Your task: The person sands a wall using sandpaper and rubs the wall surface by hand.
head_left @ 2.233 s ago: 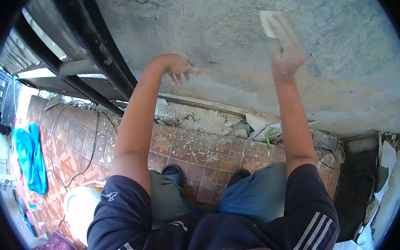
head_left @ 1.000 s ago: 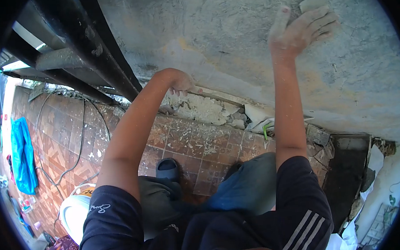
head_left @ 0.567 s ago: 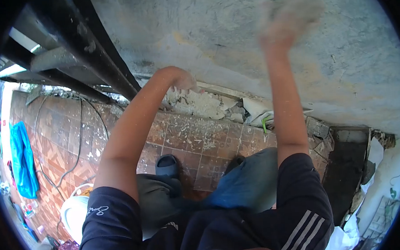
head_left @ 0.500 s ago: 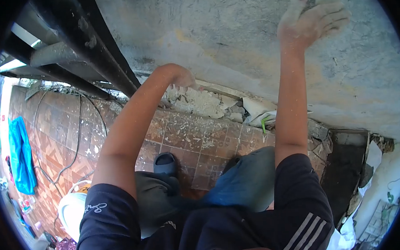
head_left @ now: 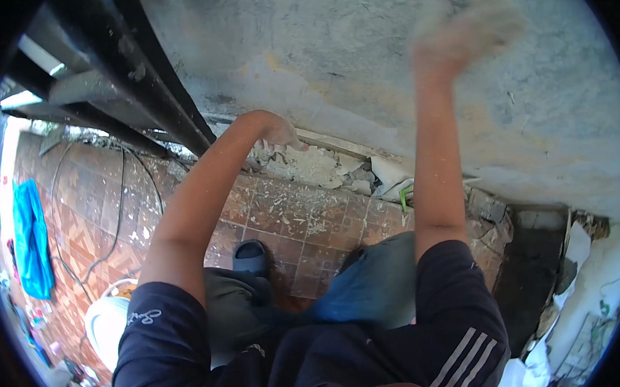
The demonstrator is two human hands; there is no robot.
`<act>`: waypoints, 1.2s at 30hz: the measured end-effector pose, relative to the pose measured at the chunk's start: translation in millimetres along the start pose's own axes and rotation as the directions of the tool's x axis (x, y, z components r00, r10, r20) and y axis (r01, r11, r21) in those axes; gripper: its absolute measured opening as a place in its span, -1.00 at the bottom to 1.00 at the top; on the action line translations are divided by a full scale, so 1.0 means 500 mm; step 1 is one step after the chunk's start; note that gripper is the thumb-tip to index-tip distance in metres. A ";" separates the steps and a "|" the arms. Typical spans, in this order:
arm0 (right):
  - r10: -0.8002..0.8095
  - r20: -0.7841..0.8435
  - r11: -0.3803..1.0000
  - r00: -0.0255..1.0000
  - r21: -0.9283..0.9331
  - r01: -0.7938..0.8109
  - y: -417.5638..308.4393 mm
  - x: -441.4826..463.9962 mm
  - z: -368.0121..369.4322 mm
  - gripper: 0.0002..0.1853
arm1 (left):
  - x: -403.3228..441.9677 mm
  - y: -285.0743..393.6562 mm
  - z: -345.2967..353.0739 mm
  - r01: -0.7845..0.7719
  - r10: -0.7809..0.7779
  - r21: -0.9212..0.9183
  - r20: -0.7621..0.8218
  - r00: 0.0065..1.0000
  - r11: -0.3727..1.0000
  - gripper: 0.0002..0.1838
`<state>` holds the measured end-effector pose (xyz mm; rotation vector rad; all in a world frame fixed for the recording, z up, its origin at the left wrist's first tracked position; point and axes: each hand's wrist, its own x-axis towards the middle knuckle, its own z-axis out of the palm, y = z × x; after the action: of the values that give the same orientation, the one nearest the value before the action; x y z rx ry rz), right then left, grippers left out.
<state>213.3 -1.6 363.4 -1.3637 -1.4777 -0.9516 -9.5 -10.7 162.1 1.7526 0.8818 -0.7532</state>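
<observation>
Rough grey wall (head_left: 359, 58), patched with paler and ochre areas, fills the upper part of the head view; both arms reach toward it, the right hand farther up and to the right, the left near its lower edge.

Right hand (head_left: 466, 37): over the wall face, badly blurred; fingers look stretched out, yet how far the hand is open cannot be told; nor whether it has hold of anything or presses on the wall (the smear hides the fingertips). Left hand (head_left: 279, 132): bent down at the wrist, pale with dust; fingers loosely curled, partly open, nothing visible in its grasp; it lies in view over the wall's foot — contact cannot be told.

Below the wall, a broken ledge (head_left: 308, 167) of crumbling pale material; a green strip (head_left: 404, 197) near its right end, just beside the right forearm; then the tiled floor (head_left: 305, 225), flecked with pale bits; dark slipper (head_left: 250, 258) on the person's left foot.

Left side: black metal bars (head_left: 131, 63), slanting down near the left forearm; a dark cable (head_left: 119, 224) looped over the tiles; bright blue cloth (head_left: 32, 239) farther out; white bucket (head_left: 105, 330) beside the left sleeve. Right side — a dark recess (head_left: 531, 266), well apart from both hands.
</observation>
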 end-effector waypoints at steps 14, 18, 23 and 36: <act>-0.039 0.071 0.999 0.997 0.031 0.037 -0.016 0.018 -0.031 0.03 | 0.056 -0.050 0.045 0.046 -0.033 -0.248 0.055 0.998 0.968 -0.23; 0.056 -0.122 0.997 0.991 -0.049 -0.063 -0.033 0.150 -0.025 0.06 | 0.070 -0.106 0.075 0.198 -0.155 -0.314 0.157 0.975 0.929 -0.42; -0.273 0.457 0.950 0.847 -0.008 0.311 -0.059 -0.109 -0.019 -0.03 | 0.126 -0.173 0.082 0.286 -0.257 -0.166 0.175 0.950 0.944 -0.42; -0.303 0.493 0.922 0.815 -0.067 0.382 -0.116 -0.024 -0.010 0.11 | 0.114 -0.138 0.069 0.114 -0.121 0.065 0.112 0.986 0.991 -0.34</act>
<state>156.1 -15.9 355.1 -1.5540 -2.1178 -1.0231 -39.1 -14.0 71.0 1.7002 0.8979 -0.9568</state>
